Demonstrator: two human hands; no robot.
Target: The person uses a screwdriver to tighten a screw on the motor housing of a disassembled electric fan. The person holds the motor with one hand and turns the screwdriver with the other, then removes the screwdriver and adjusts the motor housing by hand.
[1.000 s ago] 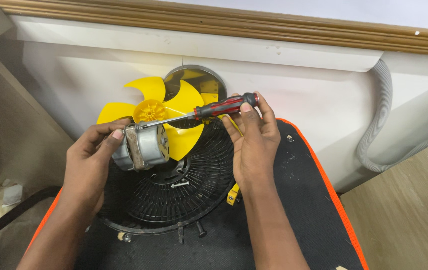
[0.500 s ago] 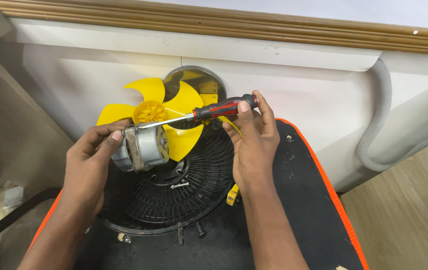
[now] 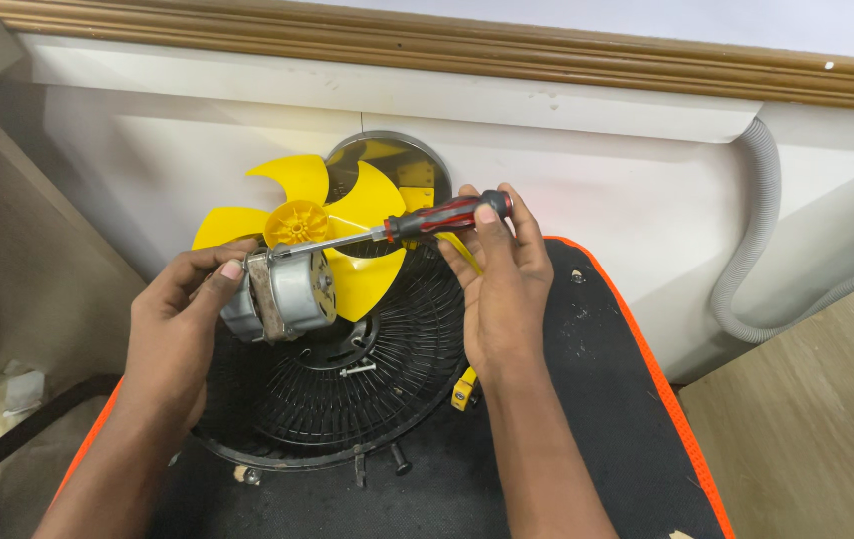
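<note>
I hold the fan motor [image 3: 282, 294], a grey metal cylinder, up above the black wire fan guard [image 3: 347, 384], with my left hand [image 3: 183, 329] wrapped around its rear end, fingers pressed against the casing. The yellow fan blade [image 3: 332, 235] sits on the motor's far end, its lobes spreading up toward the wall. My right hand [image 3: 502, 284] is closed around the red and black handle of a screwdriver [image 3: 397, 230], whose steel shaft runs left to the top edge of the motor, the tip resting where the casing meets the blade hub. The guard lies flat on a black mat with an orange border [image 3: 607, 349], and a loose screw [image 3: 357, 369] rests on its wires near the centre. Behind the blade a round metal piece [image 3: 397, 165] leans against the white wall [image 3: 597, 190]. A wooden moulding [image 3: 447, 45] runs along the top of that wall, and a grey corrugated hose [image 3: 756, 240] curves down it on the right, beside a pale wooden floor [image 3: 816, 419].
</note>
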